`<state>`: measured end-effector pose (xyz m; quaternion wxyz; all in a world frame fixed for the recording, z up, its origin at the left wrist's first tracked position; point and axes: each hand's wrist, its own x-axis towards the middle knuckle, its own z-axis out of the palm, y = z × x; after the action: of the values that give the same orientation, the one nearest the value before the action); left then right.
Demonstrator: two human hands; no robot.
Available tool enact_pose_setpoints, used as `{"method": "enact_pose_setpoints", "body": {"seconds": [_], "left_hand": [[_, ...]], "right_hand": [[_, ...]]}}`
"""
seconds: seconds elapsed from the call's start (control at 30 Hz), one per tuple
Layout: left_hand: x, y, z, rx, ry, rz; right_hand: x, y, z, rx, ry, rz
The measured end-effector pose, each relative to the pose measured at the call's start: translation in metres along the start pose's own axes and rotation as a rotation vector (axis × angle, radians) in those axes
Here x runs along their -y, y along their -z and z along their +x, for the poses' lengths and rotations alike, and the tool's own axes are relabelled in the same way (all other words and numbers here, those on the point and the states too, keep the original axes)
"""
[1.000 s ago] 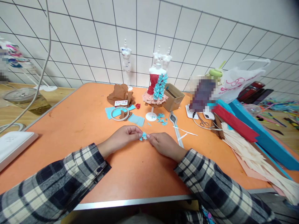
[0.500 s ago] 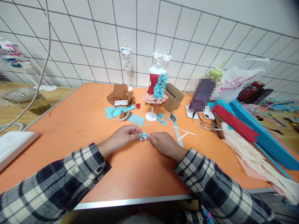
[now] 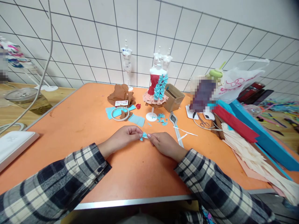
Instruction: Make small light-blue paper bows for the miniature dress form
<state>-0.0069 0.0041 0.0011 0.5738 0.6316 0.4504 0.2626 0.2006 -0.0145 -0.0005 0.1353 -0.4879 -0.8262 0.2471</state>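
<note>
My left hand [image 3: 122, 139] and my right hand [image 3: 164, 143] meet over the orange table [image 3: 77, 124], both pinching a small folded blue paper piece [image 3: 144, 135] between their fingertips. Behind them stands a small white mannequin [image 3: 156, 90] wearing a red bodice, a pink skirt and a column of blue paper ruffles. Loose blue paper scraps [image 3: 161, 119] lie at its base.
A brown fabric heap [image 3: 121, 94], a tape ring [image 3: 119, 113] on blue paper, a small cardboard box [image 3: 173, 97], a utility knife [image 3: 175, 124], scissors [image 3: 202, 121], stacked coloured crepe sheets [image 3: 247, 137] and a white plastic bag [image 3: 238, 79] surround the work spot. Bare mannequins [image 3: 126, 62] stand by the tiled wall.
</note>
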Motion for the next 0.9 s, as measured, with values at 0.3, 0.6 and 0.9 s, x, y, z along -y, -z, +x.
{"method": "enact_pose_setpoints", "body": {"seconds": [0.3,0.6,0.9], "left_hand": [[0.0025,0.0005,0.0007,-0.007,-0.006,-0.006],[0.0025,0.0009,0.0007,0.005,-0.01,0.015],[0.003,0.0006,0.001,-0.002,-0.012,0.036]], "right_hand": [[0.002,0.0003,-0.0003,0.001,-0.018,0.028],[-0.0001,-0.001,0.0005,0.029,-0.007,-0.003],[0.0011,-0.0013,0.0009,0.024,-0.024,-0.014]]}}
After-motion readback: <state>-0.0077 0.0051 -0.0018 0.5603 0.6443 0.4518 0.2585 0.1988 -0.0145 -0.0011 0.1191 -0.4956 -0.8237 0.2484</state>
